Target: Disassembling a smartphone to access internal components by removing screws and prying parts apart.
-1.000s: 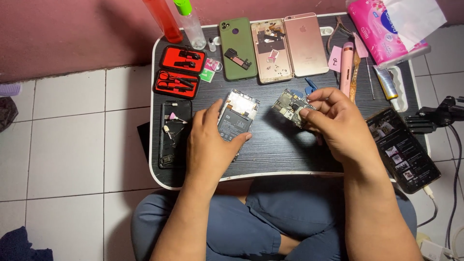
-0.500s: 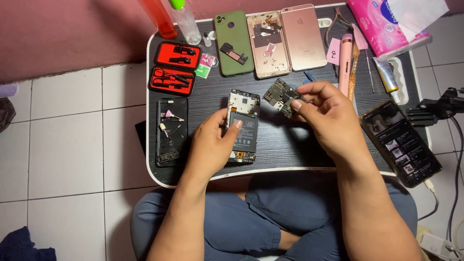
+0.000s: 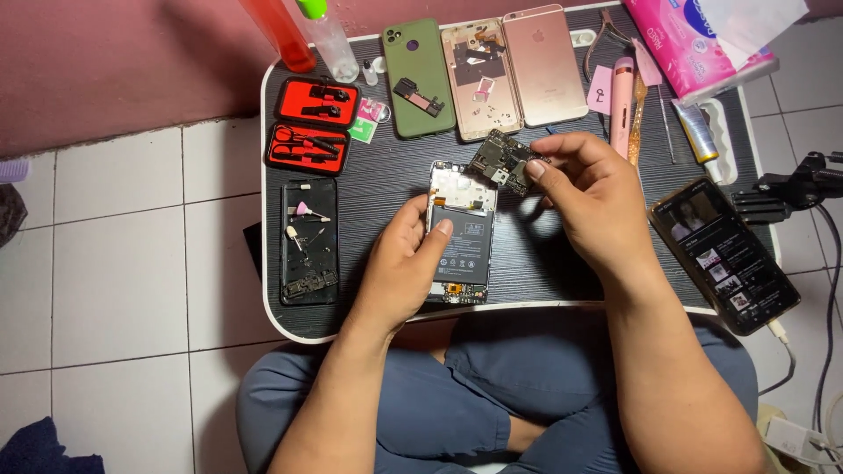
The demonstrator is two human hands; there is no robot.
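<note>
An opened phone point(image 3: 461, 233) with its back off and a dark battery showing lies on the dark lap table point(image 3: 544, 263). My left hand point(image 3: 406, 263) rests on its left side, thumb on the battery. My right hand point(image 3: 593, 197) pinches a small dark circuit board point(image 3: 507, 162) just above the phone's top right corner.
Behind lie a green phone point(image 3: 419, 77), a gutted gold phone shell point(image 3: 477, 81) and a pink phone back point(image 3: 546, 63). A red tool case point(image 3: 309, 125) and a parts tray point(image 3: 308, 241) sit left. A lit phone point(image 3: 724, 254), pink tissue pack point(image 3: 698, 35) and tools sit right.
The left hand slid off the opened phone to its left side, uncovering the battery. The right hand carried the circuit board to the phone's upper right corner.
</note>
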